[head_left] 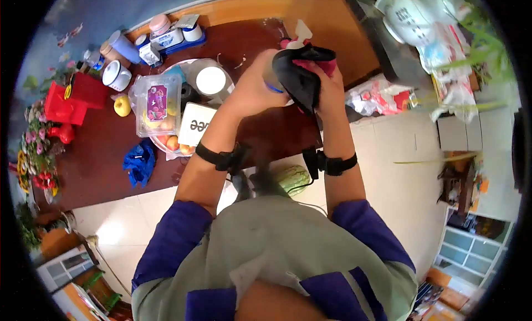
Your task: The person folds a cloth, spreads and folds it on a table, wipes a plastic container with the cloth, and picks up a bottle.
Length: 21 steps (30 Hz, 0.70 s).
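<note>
In the upper middle of the head view, a black cloth piece with a pink inside is held up above the dark red table. My right hand is closed around its right side, with folds of it over the fingers. At its left side my left hand is closed on a roundish thing with a blue edge, mostly hidden by the hand and the cloth. A white and pink object shows just behind the cloth; its kind is unclear.
Left of my hands stands a tray with fruit, a clear plastic box and a white lettered box. Further left are a yellow apple, an enamel mug, a blue bag and red boxes. A watermelon lies below.
</note>
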Each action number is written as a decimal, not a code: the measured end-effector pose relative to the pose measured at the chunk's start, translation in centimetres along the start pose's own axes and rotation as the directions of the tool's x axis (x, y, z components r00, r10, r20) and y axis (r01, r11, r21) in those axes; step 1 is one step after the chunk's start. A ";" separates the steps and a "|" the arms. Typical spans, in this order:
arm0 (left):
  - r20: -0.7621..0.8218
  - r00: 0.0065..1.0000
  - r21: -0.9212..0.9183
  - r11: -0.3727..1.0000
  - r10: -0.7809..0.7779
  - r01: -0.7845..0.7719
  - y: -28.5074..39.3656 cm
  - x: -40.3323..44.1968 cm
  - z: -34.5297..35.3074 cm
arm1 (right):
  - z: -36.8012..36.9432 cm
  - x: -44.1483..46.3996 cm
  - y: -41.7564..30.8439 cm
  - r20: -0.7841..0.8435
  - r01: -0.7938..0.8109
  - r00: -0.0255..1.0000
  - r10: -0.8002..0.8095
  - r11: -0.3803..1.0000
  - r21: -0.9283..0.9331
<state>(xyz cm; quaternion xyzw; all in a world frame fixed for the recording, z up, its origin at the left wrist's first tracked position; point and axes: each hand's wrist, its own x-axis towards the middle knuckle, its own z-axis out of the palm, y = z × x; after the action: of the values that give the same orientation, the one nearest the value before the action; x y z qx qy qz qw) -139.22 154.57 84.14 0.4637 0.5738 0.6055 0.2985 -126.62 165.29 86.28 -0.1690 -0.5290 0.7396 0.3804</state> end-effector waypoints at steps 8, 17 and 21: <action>0.203 0.979 -0.016 0.999 0.031 -0.028 -0.1 -3.7 -1.5 | -1.9 -3.1 -0.3 0.067 -0.046 0.996 0.066 0.961 -0.272; 0.283 0.959 -0.019 1.000 0.016 -0.011 1.3 -5.7 1.5 | -5.0 -3.4 1.7 0.039 0.018 0.999 -0.007 0.964 -0.264; 0.216 0.976 0.021 1.000 0.006 -0.011 1.5 -6.0 3.4 | -6.0 -3.6 2.2 -0.069 -0.045 0.997 0.023 0.940 -0.338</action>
<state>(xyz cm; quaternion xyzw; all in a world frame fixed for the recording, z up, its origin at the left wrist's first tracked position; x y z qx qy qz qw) -133.57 150.35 84.01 0.5323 0.5428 0.5465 0.3513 -121.20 166.25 81.47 -0.2646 -0.6329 0.6382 0.3495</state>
